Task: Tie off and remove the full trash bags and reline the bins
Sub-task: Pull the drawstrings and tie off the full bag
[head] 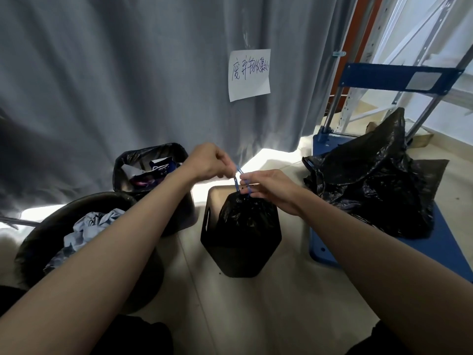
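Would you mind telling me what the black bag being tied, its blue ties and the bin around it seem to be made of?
Black bag: thin glossy plastic film, crinkled with sharp highlights.
Blue ties: probably a plastic drawstring, narrow and smooth; too small to be sure.
Bin: likely rigid plastic, dark, smooth, with a moulded handle slot.

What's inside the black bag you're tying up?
That can't be seen. The black bag is bunched shut at its neck, and both hands, left hand and right hand, pinch its blue strings. It bulges in its bin, so something fills it.
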